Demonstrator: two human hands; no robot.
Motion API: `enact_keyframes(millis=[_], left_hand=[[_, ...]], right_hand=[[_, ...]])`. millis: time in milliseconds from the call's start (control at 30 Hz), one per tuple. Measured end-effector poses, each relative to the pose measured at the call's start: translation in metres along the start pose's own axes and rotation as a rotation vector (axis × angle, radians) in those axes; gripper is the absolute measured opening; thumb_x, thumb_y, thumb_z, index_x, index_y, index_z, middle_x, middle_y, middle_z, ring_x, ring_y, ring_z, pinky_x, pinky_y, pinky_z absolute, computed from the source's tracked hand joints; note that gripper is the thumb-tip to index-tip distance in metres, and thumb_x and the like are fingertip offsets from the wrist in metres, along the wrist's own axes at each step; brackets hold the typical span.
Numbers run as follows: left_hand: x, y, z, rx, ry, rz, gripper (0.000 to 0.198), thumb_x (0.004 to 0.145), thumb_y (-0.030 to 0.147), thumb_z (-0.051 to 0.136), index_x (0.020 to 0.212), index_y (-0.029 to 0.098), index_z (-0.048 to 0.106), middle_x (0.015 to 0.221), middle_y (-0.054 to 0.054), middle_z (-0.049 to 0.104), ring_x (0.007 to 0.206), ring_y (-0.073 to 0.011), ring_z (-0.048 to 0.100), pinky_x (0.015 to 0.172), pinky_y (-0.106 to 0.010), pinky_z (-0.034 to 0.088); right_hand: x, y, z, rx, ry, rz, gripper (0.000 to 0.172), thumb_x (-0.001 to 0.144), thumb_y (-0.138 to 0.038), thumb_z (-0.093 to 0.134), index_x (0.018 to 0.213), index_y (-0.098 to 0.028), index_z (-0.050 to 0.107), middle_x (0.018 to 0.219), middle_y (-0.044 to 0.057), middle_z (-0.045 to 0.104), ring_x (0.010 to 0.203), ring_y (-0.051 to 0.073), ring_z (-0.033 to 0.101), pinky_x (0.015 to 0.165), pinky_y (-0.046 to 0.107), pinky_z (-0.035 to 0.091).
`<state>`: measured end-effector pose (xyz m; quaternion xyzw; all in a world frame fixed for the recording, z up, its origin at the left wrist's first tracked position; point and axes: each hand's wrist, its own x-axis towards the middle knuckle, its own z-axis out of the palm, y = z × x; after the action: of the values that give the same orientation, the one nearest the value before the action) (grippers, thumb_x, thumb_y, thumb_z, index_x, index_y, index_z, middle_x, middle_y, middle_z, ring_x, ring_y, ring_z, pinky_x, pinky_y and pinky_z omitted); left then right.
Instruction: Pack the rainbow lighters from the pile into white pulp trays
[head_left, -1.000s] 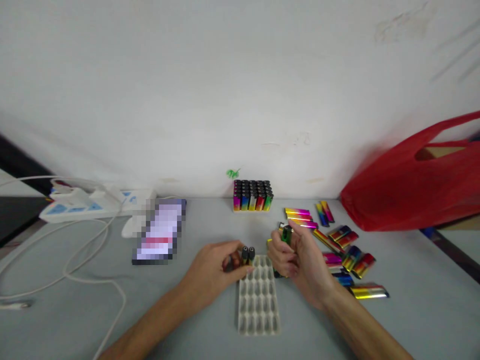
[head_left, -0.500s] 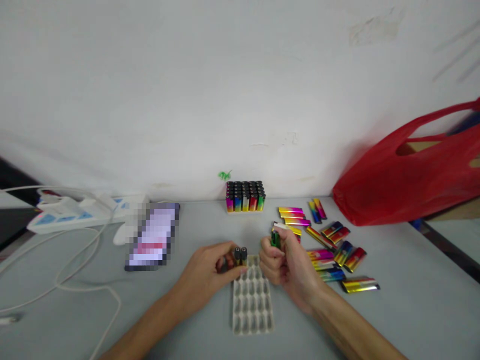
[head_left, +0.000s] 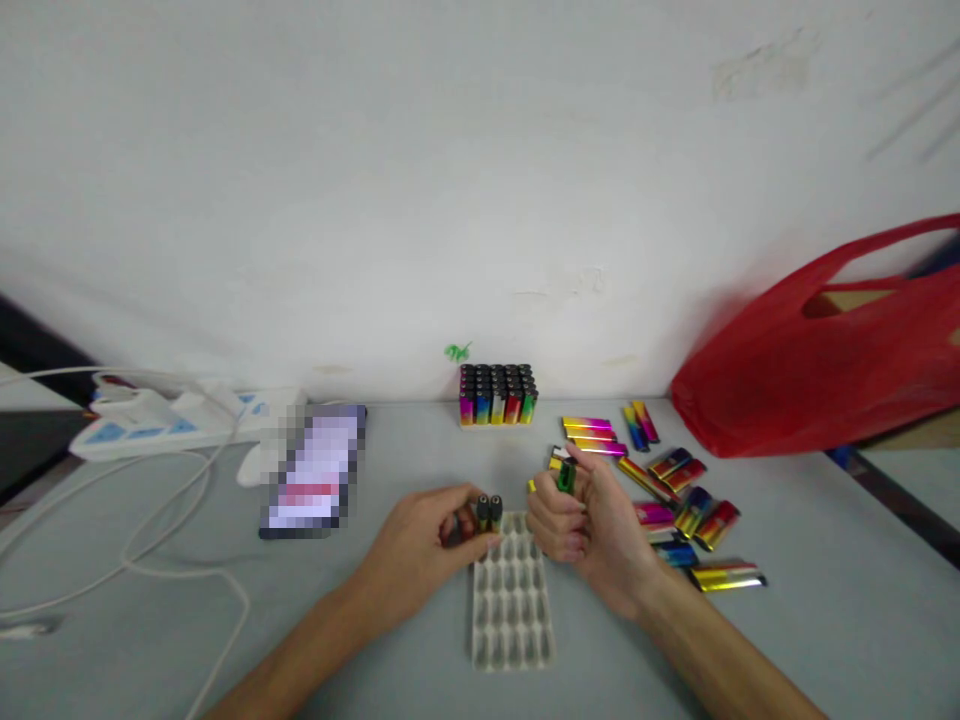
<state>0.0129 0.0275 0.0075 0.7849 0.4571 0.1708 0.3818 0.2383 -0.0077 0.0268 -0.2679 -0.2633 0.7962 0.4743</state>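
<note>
My left hand [head_left: 435, 530] is closed on two lighters [head_left: 490, 513] with black tops, upright over the far left corner of a pale tray [head_left: 514, 615]. Rows of oval pockets fill that tray. Beside the tray's far right corner, my right hand [head_left: 581, 520] is curled round lighters. A green lighter [head_left: 566, 478] shows below the thumb, and a metal-and-yellow end sticks out past the fingers. How many it holds is hidden. Loose shiny lighters [head_left: 697, 515] in several colours lie flat to the right of this hand.
A filled block of upright lighters [head_left: 499, 395] stands against the wall. A red bag [head_left: 817, 350] rests at the back right. On the left are a phone [head_left: 319, 470], a white power strip [head_left: 157, 420] and loose cables [head_left: 225, 575].
The view has shifted slightly, so everything sits a little further right. My right hand has turned a bit, and its thumb has moved on the lighter. My left hand keeps its grip.
</note>
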Motion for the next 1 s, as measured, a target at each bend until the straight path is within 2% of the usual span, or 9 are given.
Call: enact_keyframes(millis=[367,833,1000], left_hand=[[-0.002,0.002,-0.002,0.018,-0.007,-0.005,0.025,0.093,0.044,0.079,0.088,0.021,0.071,0.073,0.006,0.062,0.066,-0.016,0.053,0.065,-0.027,0.036],[-0.001,0.002,-0.001,0.024,-0.007,-0.002,0.027,0.093,0.045,0.08,0.087,0.021,0.07,0.073,0.005,0.063,0.066,-0.0158,0.052,0.066,-0.027,0.036],[-0.001,0.003,-0.001,0.03,-0.003,-0.009,0.023,0.093,0.042,0.08,0.088,0.021,0.071,0.072,0.005,0.063,0.066,-0.0162,0.052,0.066,-0.027,0.036]], right_hand=[[-0.001,0.0,0.002,-0.006,-0.004,0.025,0.061,0.091,-0.064,0.067,0.058,-0.026,0.032,0.054,-0.012,0.02,0.046,0.007,0.01,0.043,0.025,0.009],[-0.004,0.006,0.005,-0.102,0.164,0.038,0.059,0.085,-0.069,0.069,0.063,-0.026,0.034,0.053,-0.013,0.017,0.046,0.007,0.007,0.041,0.024,0.006],[-0.005,0.005,0.011,-0.133,0.166,0.017,0.064,0.087,-0.075,0.071,0.067,-0.024,0.038,0.057,-0.013,0.019,0.05,0.007,0.009,0.044,0.023,0.008]])
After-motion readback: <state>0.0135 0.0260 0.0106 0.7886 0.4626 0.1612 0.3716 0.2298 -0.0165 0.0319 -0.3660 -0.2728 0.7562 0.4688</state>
